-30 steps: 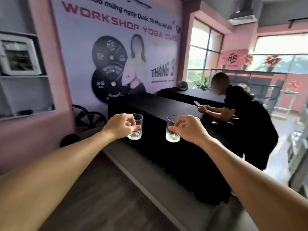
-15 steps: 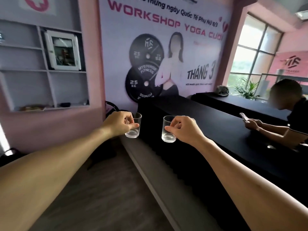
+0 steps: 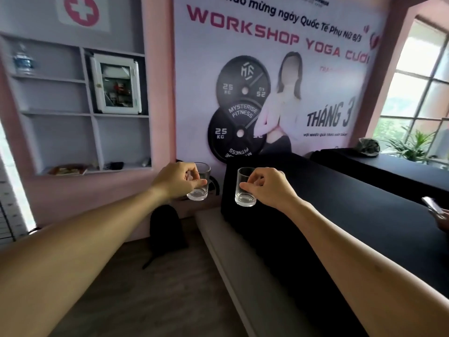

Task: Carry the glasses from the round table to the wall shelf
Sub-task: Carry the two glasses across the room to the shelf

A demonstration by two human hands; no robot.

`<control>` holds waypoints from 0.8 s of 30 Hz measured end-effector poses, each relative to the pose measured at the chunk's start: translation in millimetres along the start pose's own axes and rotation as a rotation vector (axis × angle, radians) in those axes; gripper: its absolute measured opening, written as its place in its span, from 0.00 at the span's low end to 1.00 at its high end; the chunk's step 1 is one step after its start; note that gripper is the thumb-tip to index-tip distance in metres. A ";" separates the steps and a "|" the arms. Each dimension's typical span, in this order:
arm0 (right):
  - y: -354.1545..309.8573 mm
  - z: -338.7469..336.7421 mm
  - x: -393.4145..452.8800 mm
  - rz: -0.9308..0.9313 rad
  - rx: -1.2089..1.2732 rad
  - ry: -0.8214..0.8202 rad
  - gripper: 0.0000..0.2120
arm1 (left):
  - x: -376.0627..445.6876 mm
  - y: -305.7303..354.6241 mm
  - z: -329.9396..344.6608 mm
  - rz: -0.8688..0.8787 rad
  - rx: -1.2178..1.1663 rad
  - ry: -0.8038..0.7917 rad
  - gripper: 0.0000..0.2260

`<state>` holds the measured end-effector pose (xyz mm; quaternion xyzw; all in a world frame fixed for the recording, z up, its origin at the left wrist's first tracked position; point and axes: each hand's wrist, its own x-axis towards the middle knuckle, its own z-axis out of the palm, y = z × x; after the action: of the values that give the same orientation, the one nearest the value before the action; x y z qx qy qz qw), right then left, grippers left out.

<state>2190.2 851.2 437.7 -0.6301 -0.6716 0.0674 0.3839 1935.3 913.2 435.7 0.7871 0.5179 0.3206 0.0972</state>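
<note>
Mid-carry: the left hand (image 3: 176, 182) grips one glass (image 3: 199, 182), the right hand (image 3: 269, 188) another glass (image 3: 245, 188), both upright in the air. Ahead on the left, the wall shelf (image 3: 92, 170) waits; neither glass is set down yet.

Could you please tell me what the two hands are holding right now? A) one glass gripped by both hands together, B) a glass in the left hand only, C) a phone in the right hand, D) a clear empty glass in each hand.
D: the left hand grips one clear glass and the right hand grips a second glass, both held apart in the air and looking empty.
</note>
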 end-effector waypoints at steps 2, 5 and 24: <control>16.5 39.5 96.5 -0.069 0.020 -0.054 0.08 | 73.2 -37.6 14.3 -0.067 0.015 0.059 0.10; 19.0 65.0 151.3 -0.111 0.052 -0.099 0.09 | 106.5 -67.6 10.5 -0.109 0.029 0.090 0.12; -33.9 268.6 382.9 -0.367 0.203 -0.345 0.10 | 227.0 -251.4 -30.7 -0.363 0.194 0.302 0.12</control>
<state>2035.9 1294.1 435.1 -0.4352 -0.8199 0.1703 0.3308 1786.0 1218.7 429.3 0.6299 0.6877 0.3609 -0.0012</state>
